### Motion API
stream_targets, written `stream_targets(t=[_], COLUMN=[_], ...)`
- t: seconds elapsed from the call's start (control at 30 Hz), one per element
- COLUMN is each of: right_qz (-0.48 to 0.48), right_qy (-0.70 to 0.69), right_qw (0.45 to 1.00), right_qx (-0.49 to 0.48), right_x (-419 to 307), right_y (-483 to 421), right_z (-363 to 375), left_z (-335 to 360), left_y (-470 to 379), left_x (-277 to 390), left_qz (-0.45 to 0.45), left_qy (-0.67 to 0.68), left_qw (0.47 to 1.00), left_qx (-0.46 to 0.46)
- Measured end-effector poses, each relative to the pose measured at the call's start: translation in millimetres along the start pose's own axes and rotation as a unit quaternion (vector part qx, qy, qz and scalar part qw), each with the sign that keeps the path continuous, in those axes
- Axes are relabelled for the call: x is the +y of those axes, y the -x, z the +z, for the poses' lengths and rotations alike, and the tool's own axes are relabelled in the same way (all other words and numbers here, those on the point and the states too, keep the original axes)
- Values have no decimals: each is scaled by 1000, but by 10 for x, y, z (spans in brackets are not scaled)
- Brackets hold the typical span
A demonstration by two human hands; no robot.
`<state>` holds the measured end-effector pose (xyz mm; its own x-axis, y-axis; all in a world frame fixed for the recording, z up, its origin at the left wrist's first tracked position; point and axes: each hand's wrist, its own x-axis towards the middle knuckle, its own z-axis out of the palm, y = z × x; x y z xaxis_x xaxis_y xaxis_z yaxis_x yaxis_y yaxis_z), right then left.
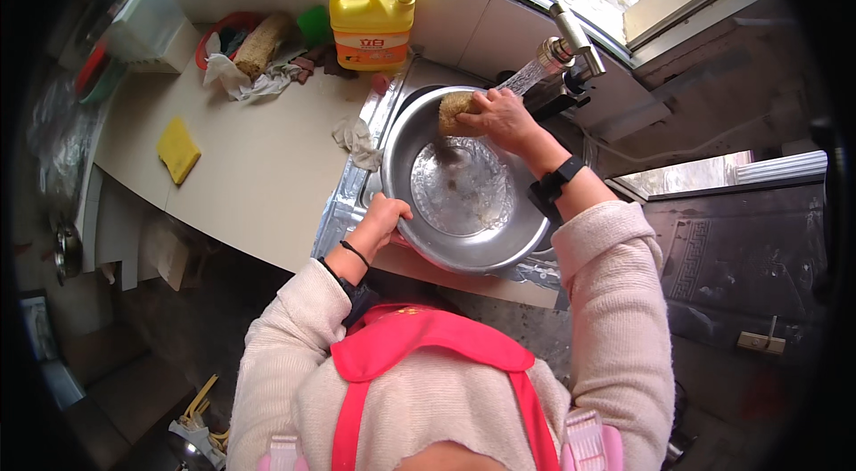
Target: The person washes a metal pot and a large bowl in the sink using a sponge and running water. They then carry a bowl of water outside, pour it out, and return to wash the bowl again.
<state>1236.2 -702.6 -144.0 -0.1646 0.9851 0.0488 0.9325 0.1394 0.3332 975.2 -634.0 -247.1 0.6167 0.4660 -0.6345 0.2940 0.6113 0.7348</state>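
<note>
A wide stainless steel basin [428, 240] rests over the sink, with a little water and dark specks at its bottom. My left hand [384, 220] grips its near left rim, thumb over the edge. In my right hand [503, 118] is a piece of loofah sponge [456, 114], held against the far inner wall of the basin. Water streams from the metal faucet [568, 46] right behind my right hand. Part of the sink [428, 73] shows around the basin; the rest is hidden beneath it.
On the counter [267, 137] at left lie a yellow sponge [178, 149] and a crumpled cloth [359, 142]. A yellow detergent jug [372, 26] with a pump stands by the wall. Beside it, another loofah [264, 46] leans on a red basket [231, 23]. A plastic bin [150, 26] stands farther left.
</note>
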Motion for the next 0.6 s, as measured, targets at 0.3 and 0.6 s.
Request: stream_targets(t=[0.3, 0.6], right_qz=[162, 480], right_qy=[-285, -464], right_qw=[813, 716], right_qx=[-480, -204], right_x=[-659, -490], right_y=[812, 692], right_z=[124, 505], left_z=[125, 143], left_y=[-146, -81], left_x=[12, -62], left_qz=[168, 26], left_qy=[85, 51], left_qw=[982, 998], left_qx=[28, 36])
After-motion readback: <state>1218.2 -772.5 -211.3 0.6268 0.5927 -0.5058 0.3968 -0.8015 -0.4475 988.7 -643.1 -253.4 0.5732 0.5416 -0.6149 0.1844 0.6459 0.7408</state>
